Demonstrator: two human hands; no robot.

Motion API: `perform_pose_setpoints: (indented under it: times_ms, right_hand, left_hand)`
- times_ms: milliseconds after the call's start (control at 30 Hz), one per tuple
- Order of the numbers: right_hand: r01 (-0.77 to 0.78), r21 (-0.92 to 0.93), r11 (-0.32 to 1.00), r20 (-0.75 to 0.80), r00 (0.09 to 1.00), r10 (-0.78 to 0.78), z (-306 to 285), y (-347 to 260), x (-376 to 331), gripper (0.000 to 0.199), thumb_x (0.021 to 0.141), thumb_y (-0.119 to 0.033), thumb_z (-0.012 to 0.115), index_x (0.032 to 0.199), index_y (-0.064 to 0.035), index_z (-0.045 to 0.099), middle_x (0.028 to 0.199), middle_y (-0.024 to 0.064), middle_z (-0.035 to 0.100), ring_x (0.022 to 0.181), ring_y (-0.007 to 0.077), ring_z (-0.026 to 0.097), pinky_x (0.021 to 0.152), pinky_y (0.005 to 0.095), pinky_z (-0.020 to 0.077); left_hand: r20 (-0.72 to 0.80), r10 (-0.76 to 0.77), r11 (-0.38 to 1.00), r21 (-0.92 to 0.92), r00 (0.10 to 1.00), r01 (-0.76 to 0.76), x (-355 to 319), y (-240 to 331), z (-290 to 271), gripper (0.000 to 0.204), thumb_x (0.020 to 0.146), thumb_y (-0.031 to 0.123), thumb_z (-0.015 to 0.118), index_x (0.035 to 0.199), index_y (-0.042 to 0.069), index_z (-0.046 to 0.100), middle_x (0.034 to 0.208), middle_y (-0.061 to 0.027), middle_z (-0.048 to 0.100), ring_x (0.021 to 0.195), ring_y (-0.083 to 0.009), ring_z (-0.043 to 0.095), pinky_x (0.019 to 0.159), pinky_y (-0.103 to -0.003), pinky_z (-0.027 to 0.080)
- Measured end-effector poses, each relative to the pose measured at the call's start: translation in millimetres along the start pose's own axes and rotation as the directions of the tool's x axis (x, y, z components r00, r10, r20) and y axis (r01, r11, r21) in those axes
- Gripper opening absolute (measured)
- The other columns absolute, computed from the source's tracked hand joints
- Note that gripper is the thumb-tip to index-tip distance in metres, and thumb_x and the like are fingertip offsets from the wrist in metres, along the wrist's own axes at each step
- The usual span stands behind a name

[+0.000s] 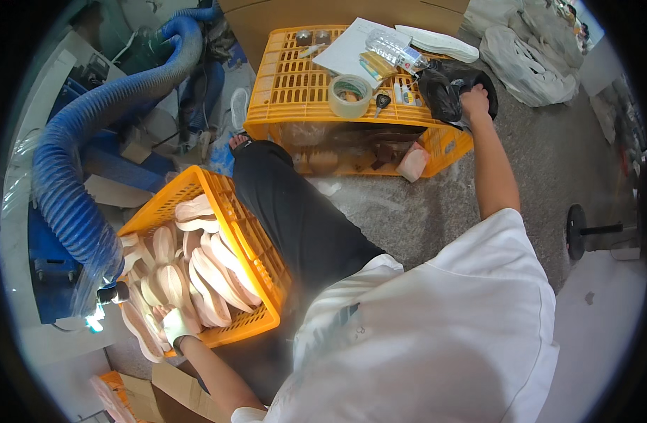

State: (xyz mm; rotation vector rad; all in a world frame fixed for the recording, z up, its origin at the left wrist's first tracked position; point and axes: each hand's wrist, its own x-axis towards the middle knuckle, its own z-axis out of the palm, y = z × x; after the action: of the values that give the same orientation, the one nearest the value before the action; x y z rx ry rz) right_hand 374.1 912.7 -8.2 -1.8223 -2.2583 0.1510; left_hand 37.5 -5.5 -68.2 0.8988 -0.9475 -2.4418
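Note:
My left hand (pixel 177 324), in a white glove, reaches into an orange crate (pixel 249 240) at my lower left and grips one of the several pale shoe insoles (pixel 211 278) stacked inside. My right hand (pixel 476 99) stretches forward to an upturned orange crate (pixel 295 84) and clutches a black plastic bag (pixel 443 92) lying on its right end. My outstretched leg in black trousers (pixel 295 211) lies between the two crates.
On the upturned crate sit a tape roll (pixel 349 95), a white sheet (pixel 352 46), a clear blister pack (pixel 395 48), keys (pixel 381 102) and a white insole (pixel 436 42). A thick blue hose (pixel 77 169) curves along the left. White bags (pixel 528 63) lie at the far right.

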Motion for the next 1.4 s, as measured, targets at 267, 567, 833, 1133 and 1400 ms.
perform_pose_setpoints:
  times_ms: [267,567,833,1133,1400]
  right_hand:
    - [0.023,0.032,0.999,-0.031,0.999,-0.022,19,5,18,0.068,0.089,-0.025,0.046,0.148,0.0071,0.034,0.152,0.0269,0.037,0.135,0.0411,0.044,0.108,0.0422,0.0411]
    - [0.005,-0.075,0.997,0.118,0.993,0.004,-46,-15,-38,0.073,0.082,-0.04,0.065,0.136,0.0056,0.05,0.138,0.0278,0.051,0.125,0.0402,0.055,0.103,0.0442,0.0468]
    - [0.077,-0.086,0.993,-0.024,0.997,-0.079,-64,-1,-91,0.076,0.073,-0.049,0.077,0.126,0.0013,0.055,0.126,0.0246,0.057,0.115,0.0404,0.06,0.095,0.0473,0.0514]
    - [0.114,-0.073,0.991,-0.032,0.993,-0.116,-64,19,-110,0.073,0.072,-0.047,0.078,0.123,0.001,0.057,0.121,0.0249,0.058,0.113,0.0403,0.061,0.094,0.0466,0.0518]
    - [0.129,-0.025,0.991,-0.075,0.989,-0.13,-66,14,-114,0.07,0.071,-0.043,0.077,0.122,0.0002,0.057,0.119,0.0242,0.059,0.112,0.0409,0.061,0.093,0.0473,0.0513]
  left_hand:
    - [-0.02,-0.008,1.0,-0.015,1.0,0.007,-19,-7,6,0.055,0.097,0.037,0.042,0.128,-0.005,0.06,0.133,-0.0183,0.057,0.119,-0.0267,0.054,0.103,-0.044,0.043]
    - [-0.021,-0.03,0.999,-0.018,0.999,0.03,-11,-20,12,0.057,0.098,0.039,0.039,0.131,-0.004,0.058,0.134,-0.0173,0.057,0.12,-0.0262,0.053,0.105,-0.043,0.041]
    - [0.039,-0.037,0.999,-0.025,0.999,0.038,-15,-30,24,0.058,0.099,0.04,0.037,0.133,-0.003,0.056,0.135,-0.0164,0.056,0.121,-0.0258,0.052,0.106,-0.043,0.04]
    - [0.066,-0.029,0.999,-0.016,0.997,0.03,-21,-28,26,0.06,0.099,0.041,0.034,0.135,-0.002,0.054,0.136,-0.0153,0.055,0.123,-0.0254,0.05,0.108,-0.042,0.038]
    - [0.044,0.004,1.0,0.015,0.999,-0.005,-24,-13,2,0.062,0.1,0.043,0.031,0.138,-0.002,0.052,0.137,-0.0144,0.054,0.124,-0.025,0.049,0.109,-0.042,0.036]
